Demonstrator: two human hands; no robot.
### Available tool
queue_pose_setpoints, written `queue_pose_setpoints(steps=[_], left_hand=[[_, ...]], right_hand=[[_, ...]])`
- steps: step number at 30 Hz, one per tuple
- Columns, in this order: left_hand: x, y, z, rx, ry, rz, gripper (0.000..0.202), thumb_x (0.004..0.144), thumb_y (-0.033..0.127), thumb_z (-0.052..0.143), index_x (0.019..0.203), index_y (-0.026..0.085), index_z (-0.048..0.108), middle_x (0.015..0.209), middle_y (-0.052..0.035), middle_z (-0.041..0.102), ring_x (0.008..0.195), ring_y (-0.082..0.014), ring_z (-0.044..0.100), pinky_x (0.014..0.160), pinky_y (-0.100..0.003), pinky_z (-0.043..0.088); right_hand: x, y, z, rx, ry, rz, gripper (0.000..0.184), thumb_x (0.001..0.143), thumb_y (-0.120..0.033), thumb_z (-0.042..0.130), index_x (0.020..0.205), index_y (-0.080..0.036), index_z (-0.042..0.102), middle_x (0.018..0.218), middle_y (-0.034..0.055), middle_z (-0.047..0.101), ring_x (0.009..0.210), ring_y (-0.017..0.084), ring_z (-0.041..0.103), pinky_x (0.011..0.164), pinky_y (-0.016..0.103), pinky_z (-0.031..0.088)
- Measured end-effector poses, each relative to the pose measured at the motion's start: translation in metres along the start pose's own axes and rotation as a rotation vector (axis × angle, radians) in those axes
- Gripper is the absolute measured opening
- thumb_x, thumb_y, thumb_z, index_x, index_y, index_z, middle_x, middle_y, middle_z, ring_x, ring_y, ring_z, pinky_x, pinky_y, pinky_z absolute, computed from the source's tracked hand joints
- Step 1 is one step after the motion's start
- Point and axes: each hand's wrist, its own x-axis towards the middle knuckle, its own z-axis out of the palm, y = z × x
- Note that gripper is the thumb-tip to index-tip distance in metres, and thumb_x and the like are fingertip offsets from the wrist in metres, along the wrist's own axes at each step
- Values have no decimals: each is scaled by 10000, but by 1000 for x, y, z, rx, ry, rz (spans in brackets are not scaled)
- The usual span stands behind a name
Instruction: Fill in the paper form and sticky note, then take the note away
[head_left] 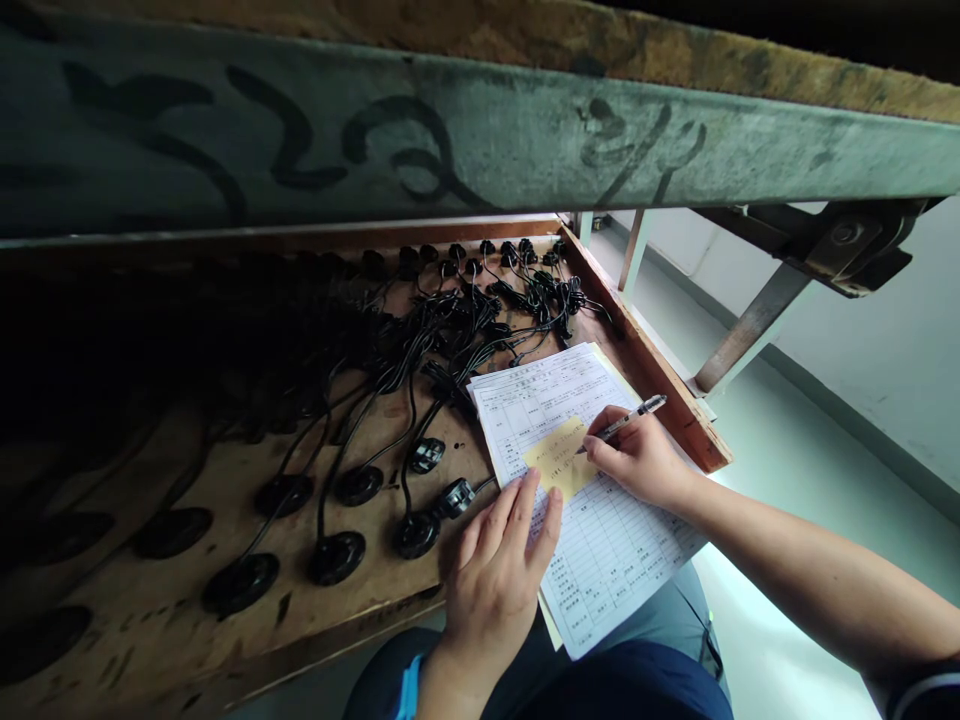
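In my right hand (637, 460) is a pen (634, 415), its tip down on a yellow sticky note (551, 465) that bears a few handwritten lines. The note lies on a stack of printed forms (600, 560), which rests partly on the wooden tray's corner and partly over my lap. My left hand (499, 560) lies with fingers stretched out across the left edge of the forms, two fingertips touching the note. Just left of that hand sit black round parts with cables (417, 533).
The wooden tray (405, 605) carries many black corded parts, bundled toward the back; its left side is in deep shadow. A metal beam (510, 140) with dark marker writing crosses overhead. Metal legs (750, 330) and a latch (847, 240) stand at right, above the pale floor.
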Motion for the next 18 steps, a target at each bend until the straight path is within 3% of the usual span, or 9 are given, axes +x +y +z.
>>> queue_pose_setpoints(steps=[18], left_hand=[[0,0,1,-17,-10,-11,438,997,45,450,1372,177,633,1447,-168,620,1261,-317,618,950,-434,437]], right_hand=[[1,1,1,-61,-21,-35,202,838,-263,587,686,-140,639,755,44,656,614,102,528,545,226,421]])
